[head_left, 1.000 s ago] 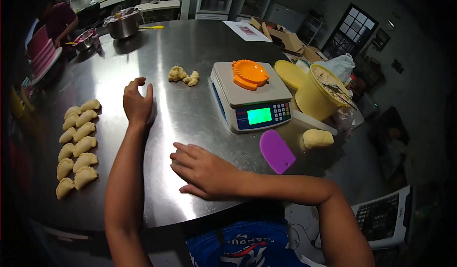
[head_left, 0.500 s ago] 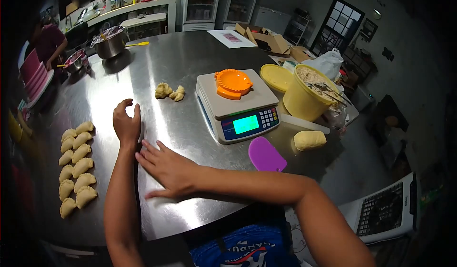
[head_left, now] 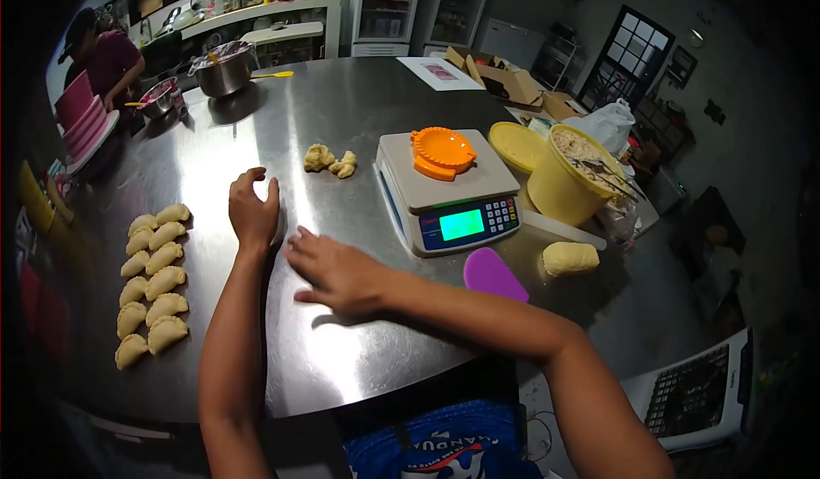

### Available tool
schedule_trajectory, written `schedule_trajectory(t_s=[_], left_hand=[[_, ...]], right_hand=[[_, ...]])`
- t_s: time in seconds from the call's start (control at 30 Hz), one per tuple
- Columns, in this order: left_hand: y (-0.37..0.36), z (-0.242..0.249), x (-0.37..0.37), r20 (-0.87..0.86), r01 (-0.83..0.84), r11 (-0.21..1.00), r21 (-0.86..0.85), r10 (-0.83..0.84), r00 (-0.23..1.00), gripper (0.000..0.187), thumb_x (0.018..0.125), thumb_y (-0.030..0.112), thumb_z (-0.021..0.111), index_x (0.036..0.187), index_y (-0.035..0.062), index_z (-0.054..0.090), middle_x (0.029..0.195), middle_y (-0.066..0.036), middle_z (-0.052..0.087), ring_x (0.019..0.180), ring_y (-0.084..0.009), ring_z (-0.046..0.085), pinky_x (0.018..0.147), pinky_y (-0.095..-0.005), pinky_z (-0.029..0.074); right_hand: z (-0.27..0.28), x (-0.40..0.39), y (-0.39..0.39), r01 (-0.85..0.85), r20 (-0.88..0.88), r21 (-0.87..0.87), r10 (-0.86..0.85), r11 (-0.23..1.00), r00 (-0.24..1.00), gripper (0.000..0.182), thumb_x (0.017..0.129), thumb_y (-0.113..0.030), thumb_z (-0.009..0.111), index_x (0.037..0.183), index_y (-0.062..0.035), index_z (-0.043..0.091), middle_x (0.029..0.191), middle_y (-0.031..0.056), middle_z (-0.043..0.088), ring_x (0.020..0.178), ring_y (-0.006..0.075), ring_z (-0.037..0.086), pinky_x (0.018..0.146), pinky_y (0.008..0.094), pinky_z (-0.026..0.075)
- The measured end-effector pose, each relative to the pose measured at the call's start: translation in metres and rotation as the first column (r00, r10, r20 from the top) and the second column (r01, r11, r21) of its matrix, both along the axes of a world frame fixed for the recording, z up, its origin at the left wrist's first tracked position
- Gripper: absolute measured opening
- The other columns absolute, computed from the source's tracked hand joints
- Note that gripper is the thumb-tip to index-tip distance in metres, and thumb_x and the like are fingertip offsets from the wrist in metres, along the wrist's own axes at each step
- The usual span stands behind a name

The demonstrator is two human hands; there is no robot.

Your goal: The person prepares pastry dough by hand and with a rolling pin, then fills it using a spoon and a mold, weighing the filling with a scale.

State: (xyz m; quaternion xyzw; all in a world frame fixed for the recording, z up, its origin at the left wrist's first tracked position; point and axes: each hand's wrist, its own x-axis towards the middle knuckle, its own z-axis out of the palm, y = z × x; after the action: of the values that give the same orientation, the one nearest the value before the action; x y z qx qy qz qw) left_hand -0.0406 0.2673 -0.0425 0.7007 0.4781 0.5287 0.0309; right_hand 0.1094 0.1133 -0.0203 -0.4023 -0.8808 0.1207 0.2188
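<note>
My left hand [head_left: 254, 212] is over the steel table [head_left: 282, 376], its fingers loosely curved and the thumb apart, holding nothing. Close to its wrist, my right hand [head_left: 340, 276] reaches across palm down with fingers stretched out; a shadow shows on the steel below it. Two rows of crimped, half-moon dumplings [head_left: 164, 258] lie to the left. Beyond my hands are small lumps of torn dough [head_left: 319, 157]. On the right, an orange dumpling mould [head_left: 444, 148] rests open on a digital scale [head_left: 408, 190] with a lit green display.
A purple dough scraper [head_left: 495, 276] and a dough block [head_left: 571, 259] lie before the scale. Right of it stands a yellow tub [head_left: 559, 189] of filling with tongs. Far left, a person [head_left: 107, 56] stands near a metal pot [head_left: 224, 73] and a pink tiered stack [head_left: 84, 125].
The whole scene has shifted right in view as the camera turned. My right hand has moved slightly forward and right, its thumb drawn nearer the fingers. My left hand keeps its pose.
</note>
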Motion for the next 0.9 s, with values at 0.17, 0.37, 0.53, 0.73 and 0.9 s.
schedule_trajectory(t_s=[0.17,0.37,0.53,0.73,0.9], left_hand=[[-0.002,0.0,0.002,0.022,-0.008,1.0,-0.002,0.008,1.0,0.024,0.084,0.017,0.068,0.103,0.002,0.067,0.1,-0.013,0.069,0.099,-0.0301,0.062,0.089,-0.0387,0.048],[-0.001,0.002,0.006,-0.003,-0.012,1.0,-0.002,0.012,1.0,0.025,0.083,0.02,0.069,0.101,0.0027,0.067,0.096,-0.011,0.069,0.096,-0.0283,0.063,0.089,-0.0378,0.047],[-0.003,0.002,0.0,0.016,-0.013,1.0,-0.02,0.013,1.0,0.024,0.084,0.017,0.067,0.102,0.0021,0.067,0.099,-0.013,0.069,0.098,-0.0303,0.062,0.088,-0.0389,0.049],[-0.005,0.006,0.003,0.015,-0.006,0.999,-0.051,0.007,1.0,0.025,0.083,0.018,0.067,0.102,0.0021,0.068,0.1,-0.013,0.068,0.101,-0.03,0.061,0.088,-0.0395,0.049],[-0.005,0.006,0.005,-0.01,-0.005,0.999,-0.037,0.005,1.0,0.025,0.083,0.019,0.067,0.101,0.0024,0.068,0.098,-0.012,0.069,0.099,-0.0302,0.061,0.088,-0.0393,0.048]], right_hand=[[0.016,0.025,-0.069,-0.237,0.012,0.03,0.237,0.971,0.972,0.078,0.095,-0.052,0.05,0.14,0.0092,0.039,0.143,0.0325,0.041,0.141,0.0439,0.03,0.115,0.0461,0.028],[0.024,0.035,-0.033,0.003,-0.173,-0.05,-0.011,0.999,0.985,0.062,0.096,-0.039,0.055,0.14,0.0033,0.044,0.135,0.0315,0.049,0.133,0.0433,0.042,0.112,0.0481,0.032],[0.008,-0.022,-0.05,-0.133,0.065,-0.02,0.134,0.991,0.989,0.07,0.098,-0.048,0.044,0.136,0.0109,0.043,0.141,0.0301,0.043,0.14,0.0426,0.032,0.115,0.053,0.025],[0.041,-0.003,-0.105,0.175,0.427,-0.187,-0.08,0.967,0.901,0.096,0.094,-0.066,0.038,0.142,0.017,0.027,0.147,0.0358,0.031,0.142,0.0458,0.026,0.116,0.0501,0.023],[0.019,0.003,-0.006,0.496,0.281,-0.12,-0.45,0.86,0.848,0.095,0.096,-0.066,0.033,0.142,0.0171,0.028,0.147,0.036,0.031,0.143,0.0456,0.025,0.116,0.0512,0.023]])
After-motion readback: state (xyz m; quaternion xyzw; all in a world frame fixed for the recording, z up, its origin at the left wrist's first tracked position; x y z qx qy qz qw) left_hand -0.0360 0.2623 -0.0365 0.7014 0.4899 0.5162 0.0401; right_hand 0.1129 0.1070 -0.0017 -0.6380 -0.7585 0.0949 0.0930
